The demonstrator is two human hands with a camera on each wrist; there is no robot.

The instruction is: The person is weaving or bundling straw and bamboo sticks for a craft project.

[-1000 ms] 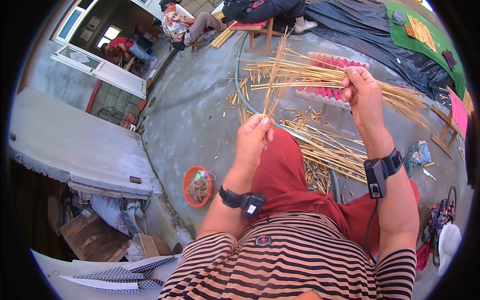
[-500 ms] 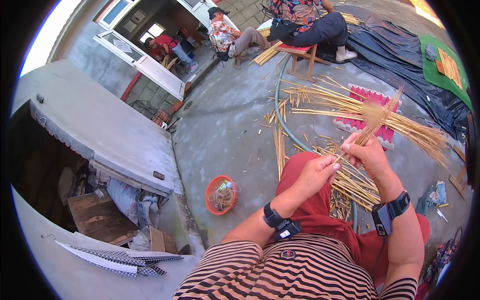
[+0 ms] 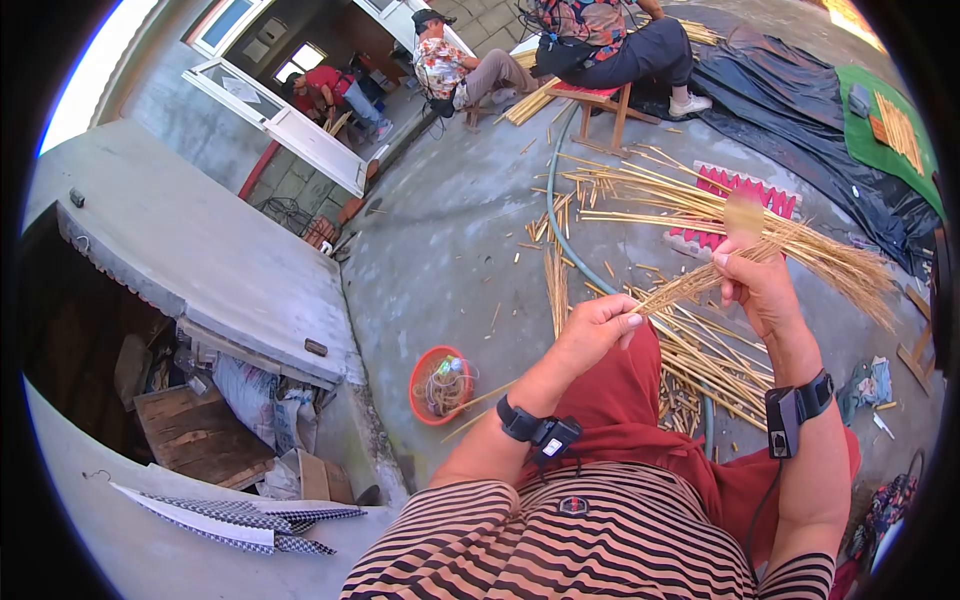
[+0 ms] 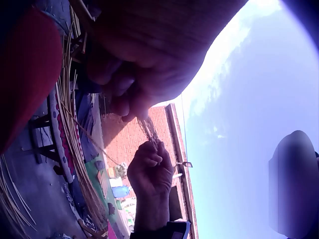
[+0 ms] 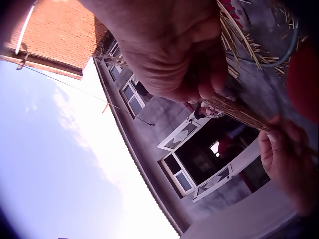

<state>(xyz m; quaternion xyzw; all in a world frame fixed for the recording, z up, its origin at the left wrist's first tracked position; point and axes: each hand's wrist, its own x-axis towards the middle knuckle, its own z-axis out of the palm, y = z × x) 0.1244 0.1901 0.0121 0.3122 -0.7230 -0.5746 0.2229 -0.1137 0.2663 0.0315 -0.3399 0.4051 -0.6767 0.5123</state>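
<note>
A thin bundle of dry straw stalks with feathery heads (image 3: pixel 685 288) stretches between my two hands over my right knee. My left hand (image 3: pixel 597 332) grips its stalk end, thumb on top, and thin stalks (image 3: pixel 478 412) stick out behind that wrist. Higher and to the right, my right hand (image 3: pixel 760 290) holds the feathery end with curled fingers. In the right wrist view the bundle (image 5: pixel 239 112) runs straight from one hand to the other. Just beyond my right hand, a larger sheaf of stalks (image 3: pixel 680 192) lies across a bench with a pink-and-white cover (image 3: pixel 712 180).
Cut stalks (image 3: pixel 715 365) and short pieces litter the concrete floor by my knees, with a green hose (image 3: pixel 556 195) running through them. An orange basket (image 3: pixel 425 415) stands at left. Seated people (image 3: pixel 620 60) work further back, near a black sheet (image 3: pixel 770 90).
My left hand's stalks have swung from upright to nearly level. My right hand has moved from the sheaf to their feathery end; the hands met, then drew apart along the bundle.
</note>
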